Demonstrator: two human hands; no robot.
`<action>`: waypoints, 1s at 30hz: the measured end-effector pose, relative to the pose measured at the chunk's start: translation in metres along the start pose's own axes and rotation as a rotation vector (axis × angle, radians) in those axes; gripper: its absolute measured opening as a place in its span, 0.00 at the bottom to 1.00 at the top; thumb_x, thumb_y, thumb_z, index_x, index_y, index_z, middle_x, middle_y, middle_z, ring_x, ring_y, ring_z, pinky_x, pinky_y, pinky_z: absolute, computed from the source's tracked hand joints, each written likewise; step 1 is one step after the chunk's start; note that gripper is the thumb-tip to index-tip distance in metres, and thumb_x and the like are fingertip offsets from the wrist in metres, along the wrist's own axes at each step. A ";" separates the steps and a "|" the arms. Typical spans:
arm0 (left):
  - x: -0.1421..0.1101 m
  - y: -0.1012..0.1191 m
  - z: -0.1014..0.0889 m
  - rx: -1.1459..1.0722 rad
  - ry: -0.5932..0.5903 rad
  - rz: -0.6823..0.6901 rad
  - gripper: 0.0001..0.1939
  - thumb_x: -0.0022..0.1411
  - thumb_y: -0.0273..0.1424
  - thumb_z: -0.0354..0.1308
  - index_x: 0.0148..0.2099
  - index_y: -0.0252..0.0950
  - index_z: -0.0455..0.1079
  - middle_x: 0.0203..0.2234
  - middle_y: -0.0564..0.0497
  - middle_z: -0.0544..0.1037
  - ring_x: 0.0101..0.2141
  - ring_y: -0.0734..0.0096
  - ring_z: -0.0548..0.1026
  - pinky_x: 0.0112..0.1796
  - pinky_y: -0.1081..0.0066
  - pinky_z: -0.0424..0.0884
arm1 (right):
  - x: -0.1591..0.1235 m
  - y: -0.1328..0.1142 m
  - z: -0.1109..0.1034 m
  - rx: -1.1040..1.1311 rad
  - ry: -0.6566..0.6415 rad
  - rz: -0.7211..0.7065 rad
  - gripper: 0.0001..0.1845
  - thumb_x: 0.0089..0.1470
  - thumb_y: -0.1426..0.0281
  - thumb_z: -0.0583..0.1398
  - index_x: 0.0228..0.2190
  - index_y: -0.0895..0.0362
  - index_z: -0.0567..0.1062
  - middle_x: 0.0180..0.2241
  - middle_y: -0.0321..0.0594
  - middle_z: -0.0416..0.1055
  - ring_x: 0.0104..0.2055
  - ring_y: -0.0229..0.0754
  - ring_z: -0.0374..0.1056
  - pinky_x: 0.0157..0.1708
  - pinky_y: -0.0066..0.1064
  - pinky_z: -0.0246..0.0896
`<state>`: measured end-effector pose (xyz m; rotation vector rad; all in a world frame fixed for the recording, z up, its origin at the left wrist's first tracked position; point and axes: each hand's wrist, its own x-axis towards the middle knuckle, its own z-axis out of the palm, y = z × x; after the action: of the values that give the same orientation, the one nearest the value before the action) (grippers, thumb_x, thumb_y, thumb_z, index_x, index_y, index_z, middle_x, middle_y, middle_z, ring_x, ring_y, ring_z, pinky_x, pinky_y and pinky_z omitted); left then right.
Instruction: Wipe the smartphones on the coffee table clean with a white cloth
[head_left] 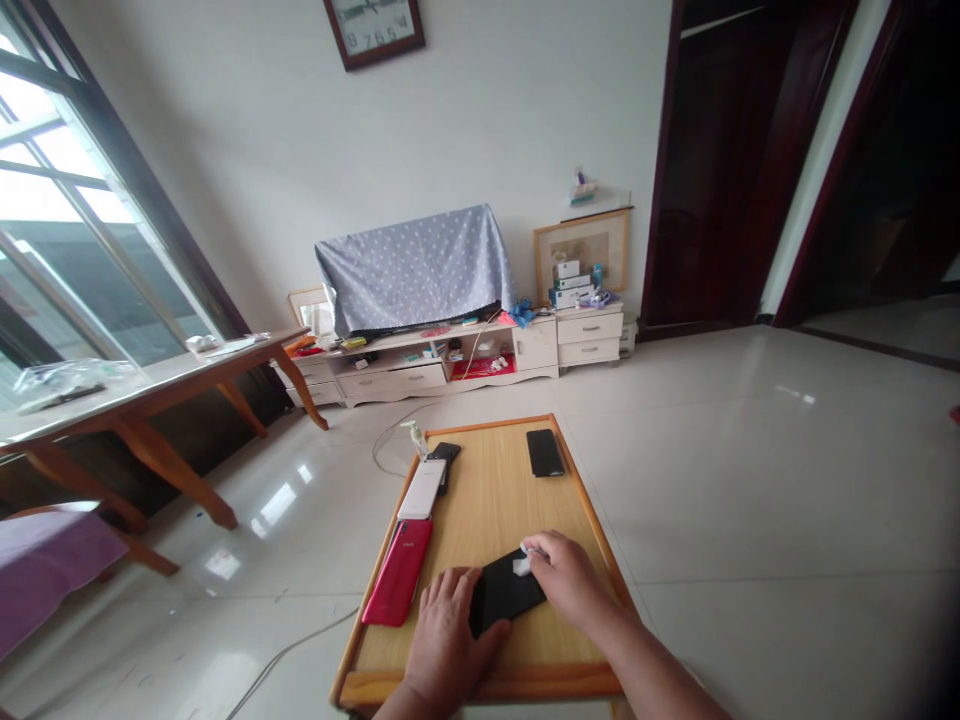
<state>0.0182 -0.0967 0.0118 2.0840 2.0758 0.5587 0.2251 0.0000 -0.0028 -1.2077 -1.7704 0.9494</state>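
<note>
Phone [506, 597] on the table [487, 500], other phones [399, 575] leftward, cabinet [397, 381] beyond.

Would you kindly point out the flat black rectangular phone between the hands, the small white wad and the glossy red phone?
Flat black rectangular phone [501, 590]: head view, its exposed face.
White wad [522, 567]: head view, its exposed lower part.
Red phone [399, 577]: head view, middle of its back.

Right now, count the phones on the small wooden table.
5 visible: red phone at left, white phone beyond it, black phone partly covered by that, dark phone near the far right corner, flat phone at the left hand. Others may be hidden.
</note>
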 end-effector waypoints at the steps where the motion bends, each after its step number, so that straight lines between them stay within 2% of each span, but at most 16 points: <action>1: 0.000 0.000 0.000 0.002 0.005 0.005 0.31 0.53 0.46 0.64 0.58 0.44 0.69 0.54 0.45 0.73 0.52 0.53 0.70 0.55 0.58 0.63 | -0.001 0.000 0.002 -0.051 -0.017 -0.021 0.13 0.56 0.70 0.56 0.38 0.51 0.79 0.39 0.41 0.77 0.42 0.45 0.72 0.42 0.31 0.60; 7: -0.001 -0.002 -0.002 0.027 0.017 -0.002 0.31 0.52 0.48 0.64 0.57 0.45 0.69 0.53 0.45 0.73 0.51 0.53 0.69 0.54 0.58 0.62 | -0.001 -0.004 0.011 -0.408 0.034 -0.020 0.11 0.61 0.71 0.54 0.34 0.51 0.77 0.38 0.40 0.72 0.37 0.41 0.69 0.35 0.30 0.52; 11: 0.000 -0.002 -0.003 0.047 0.003 -0.008 0.32 0.53 0.50 0.63 0.57 0.45 0.69 0.53 0.44 0.73 0.53 0.51 0.68 0.55 0.56 0.61 | 0.001 -0.005 0.014 -0.489 0.090 -0.006 0.08 0.61 0.71 0.56 0.35 0.52 0.76 0.39 0.41 0.71 0.36 0.40 0.66 0.32 0.31 0.48; 16: 0.001 -0.009 0.003 0.069 0.037 -0.070 0.36 0.54 0.53 0.61 0.60 0.40 0.65 0.54 0.43 0.72 0.55 0.49 0.67 0.55 0.54 0.59 | 0.008 0.007 0.010 -0.367 0.169 0.069 0.08 0.59 0.70 0.56 0.31 0.54 0.75 0.37 0.40 0.71 0.35 0.40 0.65 0.32 0.31 0.48; 19: 0.000 -0.015 0.007 0.048 0.093 -0.028 0.36 0.55 0.47 0.61 0.62 0.38 0.61 0.55 0.43 0.71 0.57 0.51 0.66 0.58 0.53 0.57 | 0.012 0.018 0.004 -0.334 0.215 0.127 0.08 0.58 0.69 0.56 0.31 0.53 0.76 0.37 0.40 0.71 0.37 0.41 0.66 0.34 0.31 0.52; 23: 0.000 -0.019 0.009 0.028 0.127 0.033 0.36 0.51 0.42 0.64 0.61 0.38 0.61 0.54 0.43 0.72 0.57 0.51 0.66 0.60 0.52 0.56 | 0.016 0.030 -0.009 -0.265 0.270 0.154 0.09 0.57 0.65 0.57 0.32 0.52 0.77 0.36 0.38 0.74 0.37 0.42 0.69 0.37 0.30 0.57; 26: 0.001 -0.018 0.010 0.028 0.106 0.078 0.33 0.51 0.41 0.65 0.59 0.40 0.64 0.52 0.45 0.74 0.55 0.53 0.68 0.60 0.53 0.56 | 0.019 0.036 -0.018 -0.204 0.329 0.175 0.12 0.56 0.60 0.56 0.34 0.52 0.77 0.36 0.39 0.75 0.37 0.43 0.70 0.37 0.32 0.59; 30: 0.002 -0.018 0.009 0.032 0.099 0.121 0.25 0.59 0.42 0.61 0.57 0.39 0.67 0.53 0.44 0.75 0.55 0.54 0.69 0.58 0.53 0.59 | 0.023 0.043 -0.025 -0.113 0.364 0.203 0.17 0.56 0.56 0.56 0.36 0.53 0.78 0.35 0.39 0.77 0.37 0.45 0.71 0.36 0.32 0.61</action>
<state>0.0050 -0.0927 -0.0030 2.2550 2.0326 0.6635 0.2576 0.0371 -0.0266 -1.5468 -1.4470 0.6929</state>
